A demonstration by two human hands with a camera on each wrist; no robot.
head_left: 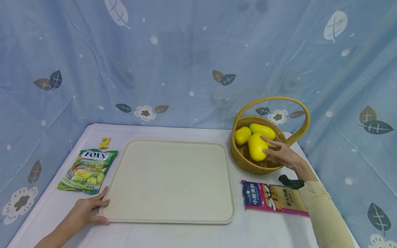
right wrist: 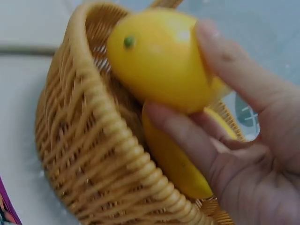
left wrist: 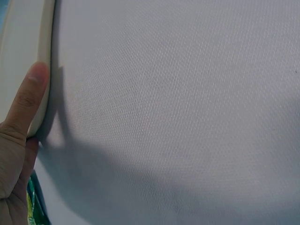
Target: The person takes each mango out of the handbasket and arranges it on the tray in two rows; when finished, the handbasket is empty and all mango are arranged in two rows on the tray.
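Observation:
At the right, my right hand [head_left: 281, 154] pinches a plump yellow mango [head_left: 257, 148] between thumb and fingers, inside the wicker basket [head_left: 248, 168]. The right wrist view shows the mango's small green stem mark, with another yellow fruit [right wrist: 176, 161] below it. Two more yellow fruits share the basket: a short oval one [head_left: 242, 136] and a longer one with a green tip [head_left: 263, 130]. My left hand [head_left: 82, 212] holds the near left corner of a cream tray [head_left: 169, 182]; its thumb [left wrist: 29, 96] lies along the rim.
A green Fox's candy bag [head_left: 88, 170] lies left of the tray, with a small yellow wrapped candy [head_left: 104, 142] behind it. Right of the tray is a long pasta packet [head_left: 274, 198], with a black object [head_left: 291, 182] by my right sleeve. A blue patterned cloth [head_left: 186, 51] hangs behind.

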